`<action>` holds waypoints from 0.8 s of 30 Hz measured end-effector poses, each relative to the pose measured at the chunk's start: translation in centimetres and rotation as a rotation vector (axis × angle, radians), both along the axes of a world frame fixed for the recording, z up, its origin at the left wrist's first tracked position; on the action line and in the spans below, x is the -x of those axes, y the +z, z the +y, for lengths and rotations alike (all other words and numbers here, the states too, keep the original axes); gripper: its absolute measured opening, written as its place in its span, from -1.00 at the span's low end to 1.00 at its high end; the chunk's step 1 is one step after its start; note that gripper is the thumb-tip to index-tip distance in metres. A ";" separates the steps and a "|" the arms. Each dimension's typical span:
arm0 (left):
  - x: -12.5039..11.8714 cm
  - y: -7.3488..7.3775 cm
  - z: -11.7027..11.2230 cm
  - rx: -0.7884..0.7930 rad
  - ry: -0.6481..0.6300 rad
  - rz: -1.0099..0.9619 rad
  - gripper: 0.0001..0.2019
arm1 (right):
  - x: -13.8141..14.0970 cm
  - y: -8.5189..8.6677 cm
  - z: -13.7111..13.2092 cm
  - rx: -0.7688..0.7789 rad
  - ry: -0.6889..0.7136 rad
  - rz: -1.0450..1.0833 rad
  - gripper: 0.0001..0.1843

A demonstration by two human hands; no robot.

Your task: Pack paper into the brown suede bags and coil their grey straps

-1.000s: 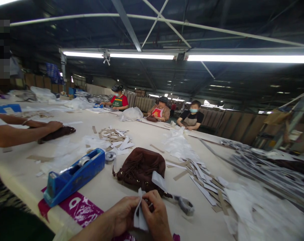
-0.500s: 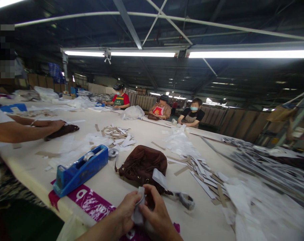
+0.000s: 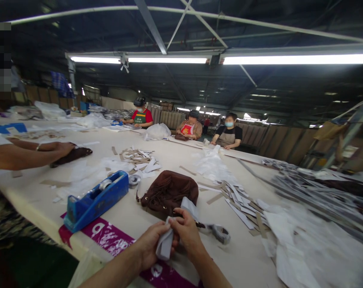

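Note:
A folded strip of white paper is held between my two hands at the front of the table. My left hand grips it from the left, thumb on top. Fingers of my right hand pinch its upper right edge. Just beyond lies a dark brown gathered bag with small metal eyelets. Another white paper piece is at the bag's right side, partly behind my right fingers. A wrapped grey strap roll lies right of my hands, joined to the bag's dark strap.
A blue tape dispenser stands at left on purple printed plastic. Paper and card strips lie right of the bag, near thin white sheets. A co-worker's arm handles a dark brown item at left. Several people sit across the table.
My right hand has shifted up and its fingers now pinch the strip's top edge. The strip is turned, showing more of its folded face. The view has tilted slightly.

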State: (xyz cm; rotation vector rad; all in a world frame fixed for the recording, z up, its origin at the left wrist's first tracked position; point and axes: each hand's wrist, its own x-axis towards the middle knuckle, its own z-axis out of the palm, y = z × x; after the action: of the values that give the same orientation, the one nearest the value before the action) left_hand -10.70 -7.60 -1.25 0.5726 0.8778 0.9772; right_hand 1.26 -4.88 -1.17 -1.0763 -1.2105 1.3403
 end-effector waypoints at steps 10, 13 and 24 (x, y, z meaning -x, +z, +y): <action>-0.6 0.1 0.2 0.021 0.087 -0.101 -0.77 | -0.5 -0.4 -2.0 0.018 0.302 0.147 0.15; -1.1 -0.4 0.2 -0.035 0.213 -0.036 -0.73 | 0.8 -0.4 -2.3 -0.027 0.135 0.036 0.04; -1.7 0.3 -0.3 -0.160 0.214 0.338 -0.68 | 0.0 -0.6 -0.6 0.120 0.156 0.223 0.07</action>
State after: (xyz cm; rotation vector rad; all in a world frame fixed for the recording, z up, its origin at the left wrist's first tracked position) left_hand -9.02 -7.89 -0.98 0.8082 1.1863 1.1719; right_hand 1.30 -5.46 -1.73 -0.9006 -1.0765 1.6247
